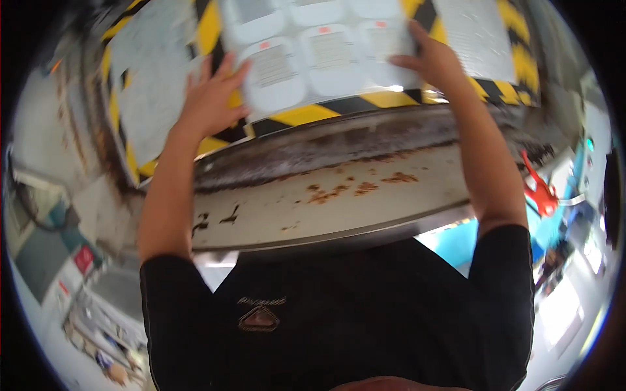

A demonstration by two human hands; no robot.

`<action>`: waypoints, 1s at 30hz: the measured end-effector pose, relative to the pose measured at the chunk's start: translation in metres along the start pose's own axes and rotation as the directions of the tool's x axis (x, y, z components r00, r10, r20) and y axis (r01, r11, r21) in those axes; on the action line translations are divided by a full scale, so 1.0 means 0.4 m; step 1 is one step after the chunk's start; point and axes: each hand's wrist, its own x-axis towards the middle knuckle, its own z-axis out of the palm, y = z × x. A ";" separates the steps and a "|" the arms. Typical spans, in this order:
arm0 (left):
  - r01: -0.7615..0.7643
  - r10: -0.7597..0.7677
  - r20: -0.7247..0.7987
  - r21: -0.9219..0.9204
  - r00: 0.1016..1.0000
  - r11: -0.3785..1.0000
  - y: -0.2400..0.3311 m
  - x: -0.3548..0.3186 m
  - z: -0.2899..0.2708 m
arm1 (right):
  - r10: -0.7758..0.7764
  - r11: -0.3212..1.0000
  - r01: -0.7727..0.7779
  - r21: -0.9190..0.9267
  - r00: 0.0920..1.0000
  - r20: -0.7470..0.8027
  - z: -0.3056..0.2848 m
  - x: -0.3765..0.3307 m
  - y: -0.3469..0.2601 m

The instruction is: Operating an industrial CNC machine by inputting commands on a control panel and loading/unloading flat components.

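Observation:
My left hand (212,101), fingers spread, lies over the striped tape at the left edge of a group of white rounded panels (323,81) with printed labels and small red marks. At the group's right edge is my right hand (440,62), its thumb and forefinger apart and its other fingers partly hidden. Both hands appear to rest on the surface, though contact is hard to make out. The panels lie on a flat metal plate (153,72) bordered with yellow-and-black striped tape (306,116).
A pale ledge (274,212) with rust patches and worn paint runs between the plate and my body. To the right hangs a red-handled tool (541,195), blurred. Grey equipment (124,287) stands at the lower left.

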 end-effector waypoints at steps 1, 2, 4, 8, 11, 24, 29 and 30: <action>-0.001 0.000 -0.023 -0.008 1.000 1.000 -0.010 -0.003 0.018 | -0.009 1.000 0.009 -0.029 1.000 -0.007 0.004 -0.002 -0.008; 0.002 -0.002 -0.035 -0.012 0.999 1.000 -0.010 -0.005 0.025 | -0.043 0.996 0.040 -0.074 0.998 -0.040 0.002 -0.006 -0.007; 0.030 -0.029 -0.031 0.017 0.999 0.999 -0.005 -0.017 0.016 | 0.016 0.994 -0.011 -0.106 0.999 0.044 -0.007 -0.003 -0.035; 0.054 -0.054 -0.033 0.017 0.998 0.998 -0.010 -0.028 0.026 | 0.040 0.990 -0.029 -0.136 0.996 0.081 -0.013 -0.004 -0.071; 0.055 -0.055 -0.046 0.004 0.997 0.998 -0.007 -0.028 0.027 | 0.078 0.987 -0.063 -0.146 0.992 0.097 -0.016 -0.009 -0.081; 0.055 -0.056 -0.044 -0.042 0.997 0.998 -0.003 -0.025 -0.014 | 0.026 0.994 -0.023 -0.110 0.999 0.032 -0.024 0.005 -0.063; 0.051 -0.047 0.046 -0.091 0.998 0.994 0.007 -0.029 -0.059 | -0.028 0.998 0.030 -0.061 0.999 0.036 -0.021 0.001 -0.050; 0.048 -0.041 0.064 -0.107 0.997 0.993 0.006 -0.035 -0.067 | 0.011 0.998 -0.006 -0.069 0.997 0.075 -0.031 -0.005 -0.067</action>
